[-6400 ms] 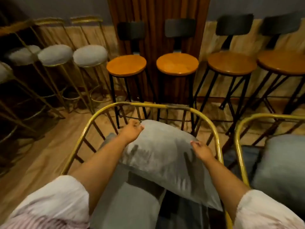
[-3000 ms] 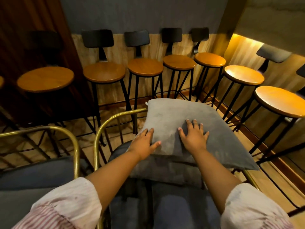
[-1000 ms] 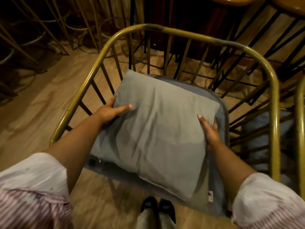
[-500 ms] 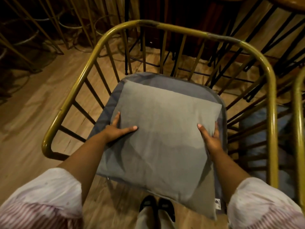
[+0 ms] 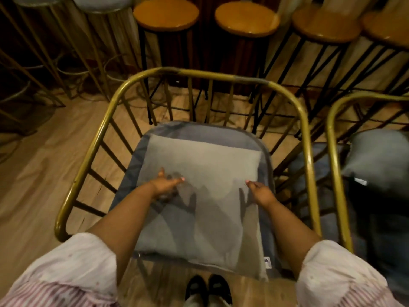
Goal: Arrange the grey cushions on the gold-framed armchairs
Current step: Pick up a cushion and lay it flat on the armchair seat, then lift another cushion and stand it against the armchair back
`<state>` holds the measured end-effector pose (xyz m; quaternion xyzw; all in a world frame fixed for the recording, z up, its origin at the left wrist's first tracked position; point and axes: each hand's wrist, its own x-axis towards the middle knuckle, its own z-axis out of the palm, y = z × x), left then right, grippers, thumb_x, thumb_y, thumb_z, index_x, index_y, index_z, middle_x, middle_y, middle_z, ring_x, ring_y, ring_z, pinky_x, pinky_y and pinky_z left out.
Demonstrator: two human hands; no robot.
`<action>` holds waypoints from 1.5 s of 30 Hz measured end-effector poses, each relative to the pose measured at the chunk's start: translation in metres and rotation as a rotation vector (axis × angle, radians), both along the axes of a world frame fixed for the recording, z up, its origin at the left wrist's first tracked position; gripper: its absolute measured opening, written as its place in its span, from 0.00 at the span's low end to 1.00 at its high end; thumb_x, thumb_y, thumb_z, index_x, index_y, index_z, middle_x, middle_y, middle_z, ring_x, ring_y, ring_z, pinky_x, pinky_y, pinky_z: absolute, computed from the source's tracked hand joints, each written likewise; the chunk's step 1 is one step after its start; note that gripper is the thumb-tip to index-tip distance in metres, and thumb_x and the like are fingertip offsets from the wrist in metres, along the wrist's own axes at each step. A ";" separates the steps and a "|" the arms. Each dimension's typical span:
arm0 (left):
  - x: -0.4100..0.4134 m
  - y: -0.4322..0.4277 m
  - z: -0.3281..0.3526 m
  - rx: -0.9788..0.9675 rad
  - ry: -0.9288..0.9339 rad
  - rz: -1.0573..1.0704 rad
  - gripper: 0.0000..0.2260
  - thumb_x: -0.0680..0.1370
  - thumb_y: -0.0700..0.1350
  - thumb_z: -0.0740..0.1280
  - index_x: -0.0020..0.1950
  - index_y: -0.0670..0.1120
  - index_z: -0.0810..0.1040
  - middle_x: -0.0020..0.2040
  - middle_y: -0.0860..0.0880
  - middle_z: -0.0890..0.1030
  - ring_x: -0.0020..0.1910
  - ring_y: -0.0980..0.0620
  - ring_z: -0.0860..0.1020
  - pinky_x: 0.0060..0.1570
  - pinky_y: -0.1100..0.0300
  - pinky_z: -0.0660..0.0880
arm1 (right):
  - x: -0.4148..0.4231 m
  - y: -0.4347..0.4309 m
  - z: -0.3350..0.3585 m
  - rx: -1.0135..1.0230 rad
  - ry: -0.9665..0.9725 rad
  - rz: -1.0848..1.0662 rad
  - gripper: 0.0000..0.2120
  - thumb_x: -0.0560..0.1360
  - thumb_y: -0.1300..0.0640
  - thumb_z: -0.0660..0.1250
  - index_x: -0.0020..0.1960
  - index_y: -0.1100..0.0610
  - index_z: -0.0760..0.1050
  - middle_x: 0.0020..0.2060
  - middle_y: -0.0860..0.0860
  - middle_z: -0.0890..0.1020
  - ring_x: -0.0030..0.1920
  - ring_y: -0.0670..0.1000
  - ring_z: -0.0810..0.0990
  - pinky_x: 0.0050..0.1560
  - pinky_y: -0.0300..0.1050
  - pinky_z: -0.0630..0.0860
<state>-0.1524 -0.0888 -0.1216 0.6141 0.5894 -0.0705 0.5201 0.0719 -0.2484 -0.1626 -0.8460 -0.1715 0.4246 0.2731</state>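
Here, a grey cushion [image 5: 205,196] lies flat on the seat of a gold-framed armchair [image 5: 307,138]; the left hand [image 5: 164,185] and right hand [image 5: 260,191] hover over it, fingers loosely spread, gripping nothing; a second cushion [image 5: 380,160] sits in the neighbouring armchair [image 5: 334,165].

A cushion [image 5: 199,196] is lying flat on the seat pad [image 5: 199,131] of the near armchair [image 5: 93,147], filling most of it. The person's left hand [image 5: 164,185] and right hand [image 5: 261,192] are hovering over the cushion's middle, one to each side. A second armchair [image 5: 332,165] is standing just to the right, with another cushion [image 5: 380,160] sitting in it. Behind both, a row of stools [image 5: 166,14] is standing along the wall.
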 end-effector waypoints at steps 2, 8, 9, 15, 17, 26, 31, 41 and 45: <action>0.021 -0.013 0.041 0.047 0.041 -0.182 0.36 0.78 0.53 0.63 0.78 0.44 0.47 0.77 0.44 0.59 0.73 0.41 0.63 0.68 0.54 0.63 | 0.001 -0.012 0.039 0.077 -0.022 0.051 0.15 0.82 0.54 0.56 0.46 0.58 0.78 0.53 0.62 0.77 0.56 0.54 0.75 0.54 0.42 0.66; 0.093 -0.062 0.153 0.215 -0.052 -0.609 0.24 0.79 0.57 0.58 0.72 0.48 0.68 0.75 0.47 0.65 0.73 0.45 0.64 0.70 0.54 0.60 | 0.033 -0.076 0.153 0.231 -0.264 0.024 0.22 0.80 0.51 0.60 0.70 0.61 0.70 0.67 0.57 0.75 0.69 0.57 0.72 0.66 0.44 0.66; 0.107 -0.073 0.169 0.242 -0.082 -0.670 0.23 0.80 0.56 0.58 0.71 0.47 0.69 0.74 0.47 0.67 0.72 0.45 0.65 0.69 0.54 0.61 | 0.043 -0.090 0.171 0.236 -0.312 -0.001 0.22 0.80 0.51 0.60 0.70 0.61 0.70 0.67 0.58 0.75 0.68 0.57 0.72 0.65 0.44 0.67; 0.196 -0.148 0.234 0.323 -0.249 -0.823 0.22 0.79 0.55 0.60 0.68 0.44 0.72 0.64 0.46 0.74 0.62 0.47 0.72 0.55 0.58 0.68 | 0.097 -0.187 0.242 0.319 -0.431 -0.226 0.22 0.79 0.52 0.63 0.69 0.61 0.70 0.66 0.61 0.76 0.65 0.58 0.75 0.64 0.49 0.69; 0.227 -0.181 0.248 0.348 -0.305 -0.851 0.23 0.78 0.55 0.61 0.69 0.44 0.70 0.61 0.47 0.74 0.60 0.48 0.73 0.52 0.59 0.70 | 0.114 -0.227 0.258 0.329 -0.467 -0.305 0.22 0.78 0.53 0.64 0.69 0.61 0.70 0.66 0.61 0.75 0.67 0.58 0.73 0.67 0.50 0.68; 0.344 -0.344 0.256 0.428 -0.465 -0.926 0.33 0.77 0.58 0.62 0.77 0.47 0.56 0.74 0.43 0.66 0.70 0.43 0.68 0.66 0.51 0.67 | 0.201 -0.393 0.283 0.316 -0.535 -0.418 0.25 0.79 0.49 0.62 0.72 0.59 0.67 0.70 0.58 0.72 0.69 0.57 0.71 0.66 0.49 0.68; 0.405 -0.414 0.253 0.400 -0.514 -0.870 0.29 0.78 0.55 0.61 0.76 0.47 0.58 0.76 0.43 0.64 0.73 0.44 0.64 0.66 0.55 0.65 | 0.257 -0.464 0.286 0.262 -0.548 -0.384 0.26 0.79 0.48 0.61 0.73 0.59 0.65 0.71 0.58 0.70 0.71 0.57 0.69 0.68 0.51 0.66; 0.514 -0.412 0.238 0.446 -0.368 -0.744 0.31 0.78 0.58 0.59 0.77 0.46 0.56 0.76 0.40 0.62 0.72 0.40 0.65 0.68 0.49 0.64 | 0.385 -0.515 0.274 0.204 -0.473 -0.472 0.32 0.77 0.43 0.62 0.75 0.58 0.62 0.73 0.58 0.68 0.71 0.59 0.68 0.68 0.52 0.66; 0.576 -0.384 0.234 0.454 -0.335 -0.699 0.32 0.78 0.60 0.58 0.77 0.46 0.56 0.77 0.42 0.61 0.73 0.39 0.63 0.69 0.46 0.63 | 0.447 -0.503 0.267 0.147 -0.476 -0.459 0.32 0.77 0.42 0.61 0.75 0.58 0.62 0.71 0.58 0.70 0.70 0.59 0.69 0.64 0.48 0.66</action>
